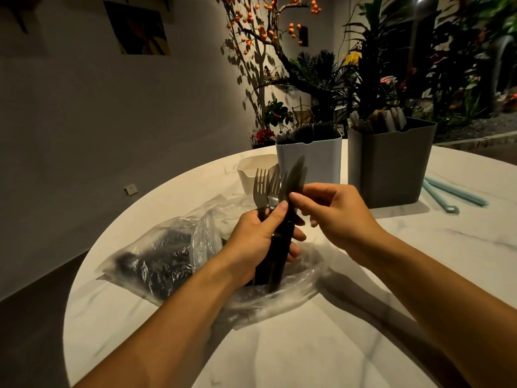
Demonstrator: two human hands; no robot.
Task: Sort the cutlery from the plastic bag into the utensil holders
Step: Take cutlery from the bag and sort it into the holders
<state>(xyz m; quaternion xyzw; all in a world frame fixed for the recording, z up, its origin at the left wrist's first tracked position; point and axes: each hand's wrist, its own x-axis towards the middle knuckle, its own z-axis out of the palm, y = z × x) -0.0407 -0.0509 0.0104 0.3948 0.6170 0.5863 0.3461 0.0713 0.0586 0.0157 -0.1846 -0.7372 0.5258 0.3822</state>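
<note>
My left hand (256, 238) grips an upright bundle of dark-handled cutlery (275, 208), with forks and a knife sticking out at the top. My right hand (334, 212) pinches the knife blade (295, 177) at the top of that bundle. Beneath both hands lies a clear plastic bag (167, 259) with more dark cutlery inside. Behind stand a white utensil holder (310, 161) filled with dark forks and a grey utensil holder (391, 163) holding spoons. A small low white holder (251, 170) sits left of the white one.
The round white marble table (363, 317) carries pale blue straws (453, 194) to the right of the grey holder. Plants and a tree with orange fruit stand behind the table. The table edge curves close on the left.
</note>
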